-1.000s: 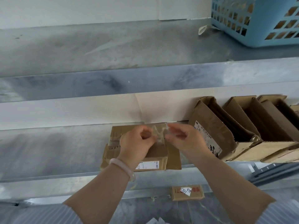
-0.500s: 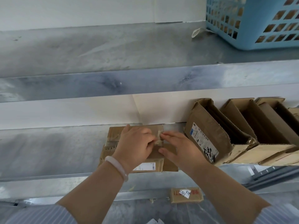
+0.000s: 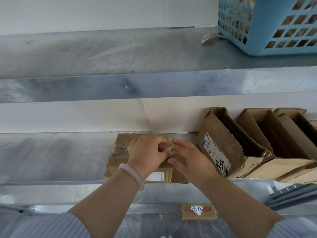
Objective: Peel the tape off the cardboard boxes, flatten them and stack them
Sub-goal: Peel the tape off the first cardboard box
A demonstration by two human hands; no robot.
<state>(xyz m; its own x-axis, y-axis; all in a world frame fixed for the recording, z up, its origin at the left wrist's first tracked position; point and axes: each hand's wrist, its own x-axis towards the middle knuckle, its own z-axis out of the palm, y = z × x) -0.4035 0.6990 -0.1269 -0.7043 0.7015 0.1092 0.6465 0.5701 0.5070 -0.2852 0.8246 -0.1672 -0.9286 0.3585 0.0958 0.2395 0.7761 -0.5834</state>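
— Both hands have dropped since a second ago, from just above the flattened box (image 3: 120,158) onto it. Where does it lie?
— On the lower metal shelf (image 3: 56,157), against the back wall, beneath the shelf bearing the blue basket (image 3: 267,31), left of a row of open boxes (image 3: 221,143).
— And the hands?
— The left hand (image 3: 147,155) curls its fingers round a crumpled wad of tape (image 3: 167,148); the right hand (image 3: 190,160) lies flat on the cardboard, fingertips touching the wad.

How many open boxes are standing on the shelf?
3, in a row at right: labelled box, middle box, far box. A sliver at the edge may be a fourth.
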